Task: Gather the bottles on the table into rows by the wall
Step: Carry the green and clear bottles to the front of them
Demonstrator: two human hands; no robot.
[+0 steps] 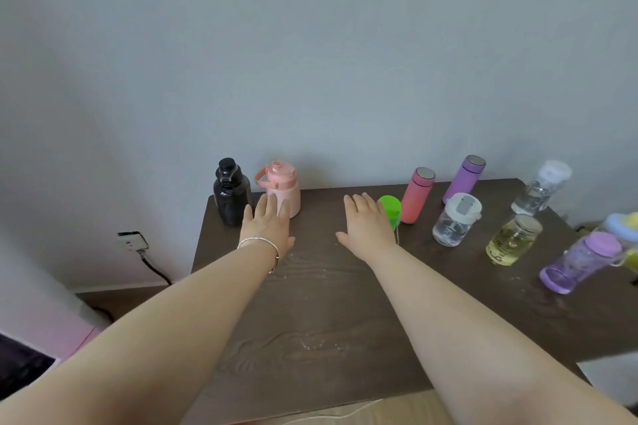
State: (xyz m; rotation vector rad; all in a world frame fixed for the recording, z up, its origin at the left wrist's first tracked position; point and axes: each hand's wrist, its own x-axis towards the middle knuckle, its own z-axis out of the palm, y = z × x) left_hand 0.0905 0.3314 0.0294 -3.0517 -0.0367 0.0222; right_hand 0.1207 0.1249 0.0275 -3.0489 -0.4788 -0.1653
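Head view: both hands flat and empty over the bench (345,314).
Left hand (267,226) near the pink bottle (284,188) and black bottle (229,191) at far left; right hand (367,222) beside the green-capped bottle (392,209); other bottles scattered right.

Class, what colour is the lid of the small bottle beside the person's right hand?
Bright green lid, clearest in the head view.

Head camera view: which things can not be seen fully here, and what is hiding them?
- Green bottle: mostly hidden behind the right hand; only its lid and one side show.
- Pink bottle: lower front covered by the fingers of the left hand.
- Blue and yellow bottle: cut off by the right edge of the picture.
- Label on the yellowish jar: too small and blurred to read.
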